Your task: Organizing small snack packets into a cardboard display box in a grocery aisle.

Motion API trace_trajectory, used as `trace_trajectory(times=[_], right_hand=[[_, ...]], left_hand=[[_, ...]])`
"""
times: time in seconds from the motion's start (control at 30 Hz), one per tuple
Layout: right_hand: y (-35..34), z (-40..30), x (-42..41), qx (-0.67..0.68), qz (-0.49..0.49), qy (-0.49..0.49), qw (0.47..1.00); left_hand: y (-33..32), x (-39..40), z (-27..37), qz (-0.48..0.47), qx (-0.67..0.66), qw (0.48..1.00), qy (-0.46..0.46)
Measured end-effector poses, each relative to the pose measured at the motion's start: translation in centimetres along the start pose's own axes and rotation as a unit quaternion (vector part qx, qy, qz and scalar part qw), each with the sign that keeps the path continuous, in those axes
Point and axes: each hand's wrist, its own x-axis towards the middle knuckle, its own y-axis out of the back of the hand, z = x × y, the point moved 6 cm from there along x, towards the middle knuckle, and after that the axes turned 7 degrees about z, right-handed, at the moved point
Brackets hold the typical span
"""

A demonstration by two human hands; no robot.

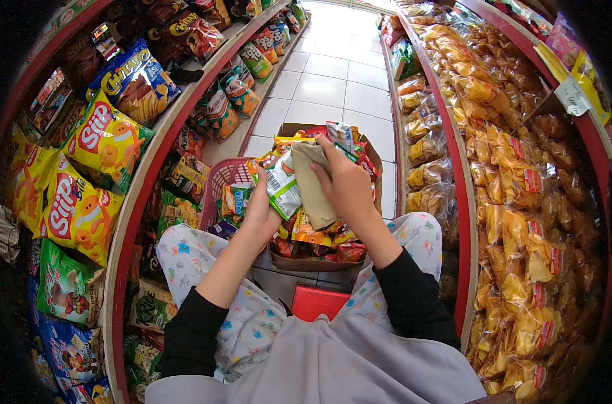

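Between my knees, my left hand (260,207) grips a snack packet (284,188) with white, green and orange colouring, its barcode side facing up. My right hand (344,177) holds a folded beige cloth (313,187), which lies against the packet's right side. Both hands are above a cardboard box (306,263) filled with colourful snack packets. Left of the box is a pink plastic basket (225,171) with more packets in it, partly behind my left hand and forearm.
Shelves of bagged snacks (86,202) line the left side. On the right, shelves hold many clear bags of yellow and brown snacks (518,227). A red seat or stool (318,303) shows between my legs. White floor tiles (326,86) run along the aisle ahead.
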Motion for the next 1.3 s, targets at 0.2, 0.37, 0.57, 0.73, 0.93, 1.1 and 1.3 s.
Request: trace_trajectory(times=[0.2, 0.37, 0.57, 0.73, 0.93, 1.1, 1.3], right_hand=[[-2.2, -2.5, -2.0, -0.206, -0.104, 0.095, 0.968], [-3.0, -2.8, -2.9, -0.219, -0.121, 0.112, 0.962], [-3.7, -3.3, -4.0, -0.257, -0.154, 0.124, 0.946], [-3.6, -1.2, -3.1, -0.163, -0.13, 0.046, 0.977], [-2.9, -3.2, -3.8, 0.072, -0.153, -0.025, 0.985], [-2.6, -2.3, -2.6, 0.062, -0.115, 0.006, 0.991], [-1.3, -0.1, -0.9, -0.015, -0.066, -0.058, 0.996]], left_hand=[[1.9, 0.8, -1.2, 0.064, 0.021, 0.995, 0.078], [2.2, 0.7, -1.7, 0.047, 0.044, 0.997, 0.052], [2.1, 0.3, -2.3, 0.079, 0.069, 0.991, 0.085], [1.8, 0.2, -2.0, 0.054, 0.071, 0.994, 0.069], [2.4, 1.4, 0.0, 0.053, 0.072, 0.996, -0.03], [1.6, 1.0, 0.4, 0.013, 0.095, 0.994, -0.056], [0.1, -0.8, -0.4, 0.012, 0.106, 0.994, 0.003]])
